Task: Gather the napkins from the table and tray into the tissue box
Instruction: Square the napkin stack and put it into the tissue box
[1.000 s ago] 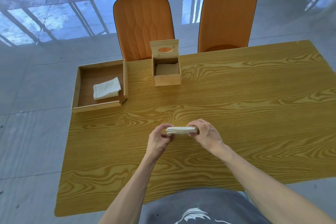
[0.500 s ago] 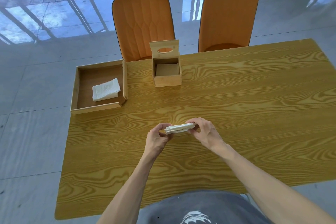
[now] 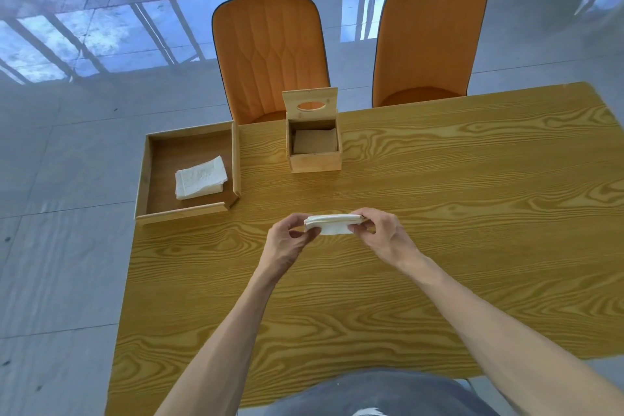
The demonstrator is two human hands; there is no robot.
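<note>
Both hands pinch one napkin stack [image 3: 332, 224] above the table [image 3: 439, 213]: left hand [image 3: 287, 241] closed on its left end, right hand [image 3: 381, 233] closed on its right end, thumbs under, fingers on top. Stack is lifted, roughly level, near table's middle. Beyond it sits the tissue box [image 3: 314, 145], lid up, w/ nothing white visible inside. Further left the tray [image 3: 152, 176] holds a 2nd napkin pile [image 3: 201, 177]. Two orange chairs [image 3: 270, 54] behind table

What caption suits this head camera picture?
Both hands, left and right, hold a napkin stack above the table, facing the open tissue box.
</note>
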